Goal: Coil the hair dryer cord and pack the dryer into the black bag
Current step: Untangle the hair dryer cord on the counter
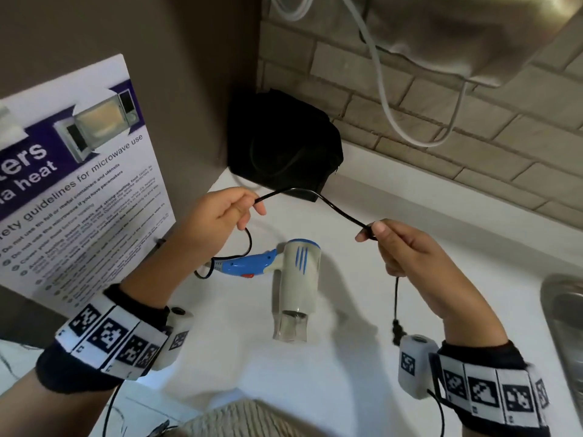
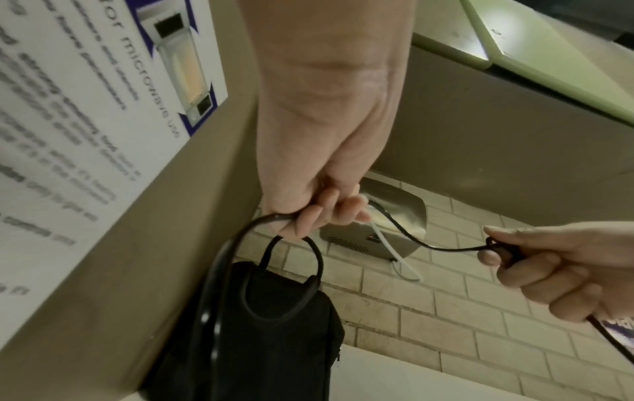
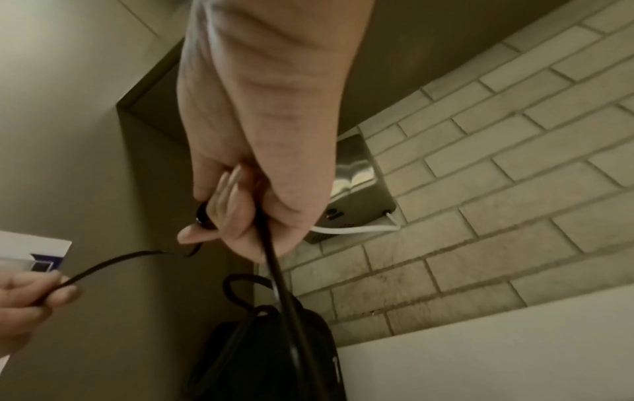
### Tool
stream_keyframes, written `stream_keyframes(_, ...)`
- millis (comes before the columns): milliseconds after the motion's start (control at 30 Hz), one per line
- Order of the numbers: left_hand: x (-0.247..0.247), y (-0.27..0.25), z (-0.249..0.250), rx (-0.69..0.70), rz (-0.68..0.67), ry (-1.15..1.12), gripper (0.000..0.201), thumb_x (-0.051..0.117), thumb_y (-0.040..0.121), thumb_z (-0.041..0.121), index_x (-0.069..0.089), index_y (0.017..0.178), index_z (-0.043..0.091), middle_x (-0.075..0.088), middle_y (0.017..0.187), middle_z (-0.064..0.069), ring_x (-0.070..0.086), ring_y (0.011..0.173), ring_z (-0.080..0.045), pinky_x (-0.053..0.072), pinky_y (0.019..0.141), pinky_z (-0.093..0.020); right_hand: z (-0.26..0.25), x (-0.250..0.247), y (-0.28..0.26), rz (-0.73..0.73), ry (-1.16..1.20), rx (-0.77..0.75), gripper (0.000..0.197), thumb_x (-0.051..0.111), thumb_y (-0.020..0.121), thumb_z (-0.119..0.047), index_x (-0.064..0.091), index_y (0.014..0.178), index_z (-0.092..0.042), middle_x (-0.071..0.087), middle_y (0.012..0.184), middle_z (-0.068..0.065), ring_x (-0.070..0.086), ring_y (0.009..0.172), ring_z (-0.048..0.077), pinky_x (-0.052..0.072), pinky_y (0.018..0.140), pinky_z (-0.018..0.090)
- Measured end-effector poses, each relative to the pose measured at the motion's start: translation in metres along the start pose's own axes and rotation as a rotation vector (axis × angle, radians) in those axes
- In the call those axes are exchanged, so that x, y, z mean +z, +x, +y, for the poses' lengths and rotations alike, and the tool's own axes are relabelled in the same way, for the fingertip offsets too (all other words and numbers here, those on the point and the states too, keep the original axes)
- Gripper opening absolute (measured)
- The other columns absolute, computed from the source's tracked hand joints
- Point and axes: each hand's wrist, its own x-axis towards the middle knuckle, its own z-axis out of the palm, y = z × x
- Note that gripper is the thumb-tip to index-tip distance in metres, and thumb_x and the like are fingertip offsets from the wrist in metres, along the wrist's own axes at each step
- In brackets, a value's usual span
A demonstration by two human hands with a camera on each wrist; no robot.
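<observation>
A white and blue hair dryer (image 1: 295, 277) lies on the white counter (image 1: 394, 197), nozzle toward me. Its black cord (image 1: 334, 208) runs from the handle up into my left hand (image 1: 225, 211), arcs across, and passes through my right hand (image 1: 389, 244). Both hands pinch the cord above the dryer. The plug end (image 1: 396, 331) hangs below my right hand. The black bag (image 1: 284, 143) stands in the back corner, behind the hands. In the left wrist view my left hand (image 2: 315, 211) holds the cord (image 2: 411, 238). In the right wrist view my right hand (image 3: 233, 214) grips the cord (image 3: 274, 268) in front of the bag (image 3: 267, 352).
A microwave safety poster (image 1: 72, 190) leans on the left wall. A metal wall unit (image 1: 473, 36) with a white cable (image 1: 388, 111) hangs over the tiled wall. A steel sink (image 1: 564, 326) lies at the right edge.
</observation>
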Motion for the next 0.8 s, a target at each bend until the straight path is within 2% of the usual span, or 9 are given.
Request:
stream_keyframes(167,-0.004,-0.006,-0.003,-0.001,-0.042,0.019,0.033,0.038,0.097,0.006,0.057,0.072,0.015,0.054,0.062,0.002,0.048,0.063,-0.001,0.036,0.063,-0.004,0.011,0.009,0.013,0.047,-0.098,0.064,0.033,0.049,0.093,-0.047,0.069,0.087,-0.02,0.031,0.05,-0.014,0.029,0.053,0.008,0.027,0.055,0.025)
stream_keyframes(233,-0.004,-0.009,-0.008,-0.012,-0.071,0.028,0.034,0.039,0.095,0.012,0.054,0.066,0.021,0.054,0.06,0.007,0.046,0.061,-0.001,0.035,0.061,-0.006,0.017,0.015,0.017,0.074,-0.12,0.094,0.033,0.048,0.095,-0.043,0.068,0.083,-0.02,0.033,0.047,-0.014,0.029,0.052,0.01,0.027,0.056,0.027)
stream_keyframes(333,-0.005,-0.016,-0.013,-0.055,-0.116,-0.017,0.029,0.035,0.084,0.021,0.052,0.061,0.026,0.055,0.06,0.011,0.047,0.065,-0.003,0.037,0.066,-0.008,0.023,0.024,0.023,0.135,-0.189,0.139,0.033,0.048,0.096,-0.04,0.067,0.081,-0.017,0.041,0.042,-0.019,0.038,0.045,0.0,0.03,0.058,0.022)
stream_keyframes(400,-0.005,-0.021,-0.012,-0.065,-0.132,-0.065,0.03,0.036,0.082,0.014,0.052,0.059,0.024,0.055,0.059,0.011,0.047,0.063,-0.002,0.038,0.065,-0.005,0.027,0.029,0.027,0.158,-0.225,0.159,0.034,0.049,0.096,-0.04,0.067,0.078,-0.017,0.042,0.043,-0.017,0.036,0.043,0.002,0.03,0.055,0.022)
stream_keyframes(467,-0.005,-0.028,-0.007,-0.035,-0.205,-0.096,0.043,0.036,0.085,-0.005,0.052,0.058,0.024,0.054,0.058,0.012,0.05,0.062,-0.001,0.042,0.063,-0.005,0.03,0.033,0.031,0.156,-0.276,0.163,0.035,0.049,0.095,-0.04,0.067,0.076,-0.018,0.038,0.048,-0.01,0.03,0.04,0.006,0.027,0.049,0.021)
stream_keyframes(533,-0.005,-0.032,-0.003,0.02,-0.31,-0.045,0.056,0.033,0.081,-0.02,0.054,0.061,0.028,0.056,0.061,0.012,0.054,0.063,-0.001,0.042,0.066,-0.006,0.032,0.038,0.034,0.125,-0.339,0.176,0.035,0.049,0.095,-0.041,0.067,0.075,-0.019,0.039,0.054,-0.006,0.03,0.043,0.007,0.026,0.047,0.02)
stream_keyframes(600,-0.005,-0.035,-0.004,0.022,-0.345,-0.006,0.056,0.033,0.082,-0.022,0.054,0.063,0.026,0.057,0.062,0.011,0.056,0.063,0.0,0.041,0.066,-0.008,0.033,0.042,0.036,0.092,-0.355,0.2,0.035,0.048,0.096,-0.041,0.067,0.077,-0.018,0.046,0.059,-0.005,0.037,0.051,0.01,0.029,0.05,0.021)
stream_keyframes(733,-0.008,-0.033,-0.025,-0.062,-0.222,0.16,0.035,0.043,0.088,-0.001,0.063,0.068,0.019,0.067,0.07,0.01,0.063,0.073,-0.002,0.048,0.074,-0.019,0.03,0.035,0.03,-0.003,-0.21,0.251,0.037,0.047,0.096,-0.044,0.068,0.085,-0.017,0.045,0.045,-0.018,0.035,0.049,0.005,0.028,0.053,0.018)
stream_keyframes(800,-0.003,-0.033,-0.036,-0.048,-0.256,0.349,0.032,0.045,0.088,-0.004,0.068,0.083,0.018,0.071,0.089,0.009,0.065,0.083,-0.006,0.052,0.081,-0.027,0.028,0.033,0.025,-0.054,-0.169,0.254,0.039,0.046,0.093,-0.051,0.069,0.09,-0.02,0.039,0.052,-0.015,0.033,0.052,0.007,0.03,0.053,0.021)
